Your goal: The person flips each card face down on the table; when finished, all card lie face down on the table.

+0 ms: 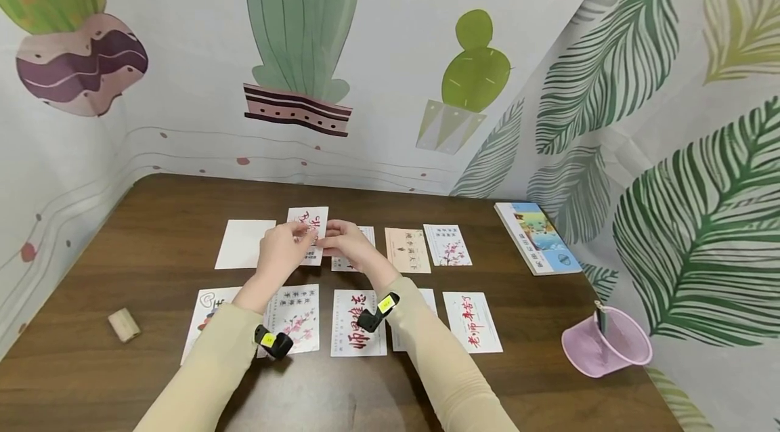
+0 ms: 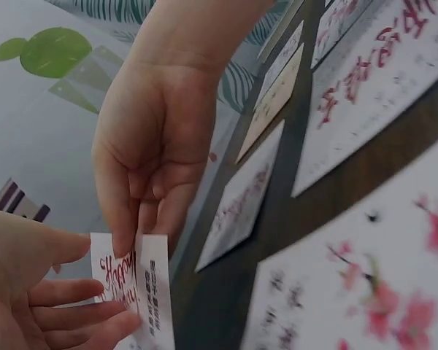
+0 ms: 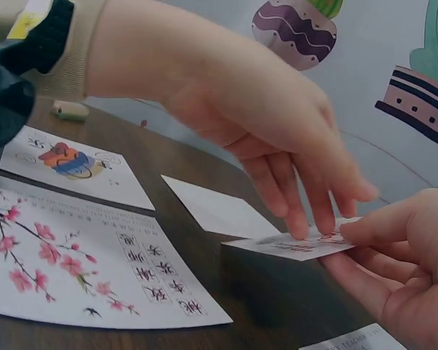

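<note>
A white card with red lettering [image 1: 313,254] is raised over the back row of cards. My right hand [image 1: 350,242] pinches its edge, thumb on the printed face and fingers behind, as the right wrist view shows. The fingers of my left hand [image 1: 282,249] rest loosely extended on the printed face, with the thumb near the edge. Left of the held card lies a blank white card [image 1: 244,246]. Beneath my right hand is another white card [image 1: 367,235], partly covered. A cream card [image 1: 407,250] and a blossom card [image 1: 447,246] lie farther right.
The front row includes a card with a colourful drawing [image 3: 77,162], a large blossom card [image 1: 298,324], a red-calligraphy card [image 1: 358,344] and a red-script card [image 1: 472,330]. A wooden block [image 1: 124,325] lies left. At right are a picture booklet [image 1: 539,239] and a pink pen holder [image 1: 585,347].
</note>
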